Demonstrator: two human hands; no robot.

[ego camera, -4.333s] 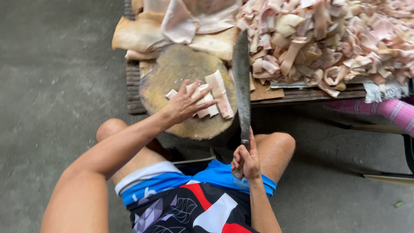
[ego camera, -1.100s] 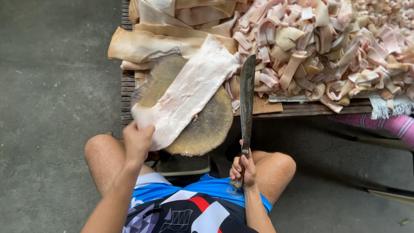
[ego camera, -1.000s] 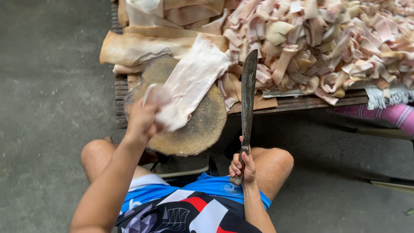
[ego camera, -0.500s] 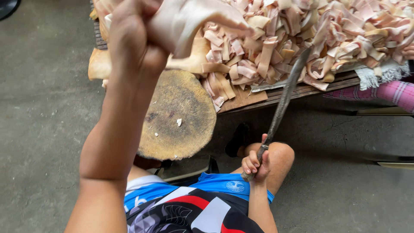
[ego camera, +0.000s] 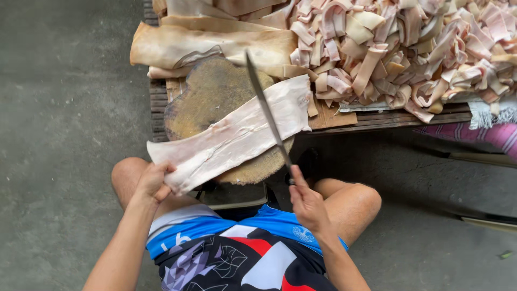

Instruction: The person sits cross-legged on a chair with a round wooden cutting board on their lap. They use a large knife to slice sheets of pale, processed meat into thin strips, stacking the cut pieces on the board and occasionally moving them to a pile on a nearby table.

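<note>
Head view: the left hand (ego camera: 153, 182) pinches the near end of a long pale slab of pork skin (ego camera: 234, 137), draped uncut across the round chopping block (ego camera: 215, 113). The right hand (ego camera: 308, 203) is closed around the cleaver (ego camera: 266, 116), blade over the slab. A big pile of cut strips (ego camera: 398, 48) covers the tabletop (ego camera: 388, 117); whole slabs (ego camera: 210, 46) wait behind. The cleaver's handle is hidden in the fist

Left hand (ego camera: 152, 182) gripping skin slab (ego camera: 231, 137) (pale), right hand (ego camera: 308, 203) holding cleaver (ego camera: 266, 113)

No packages, labels, signs, screens.
</note>
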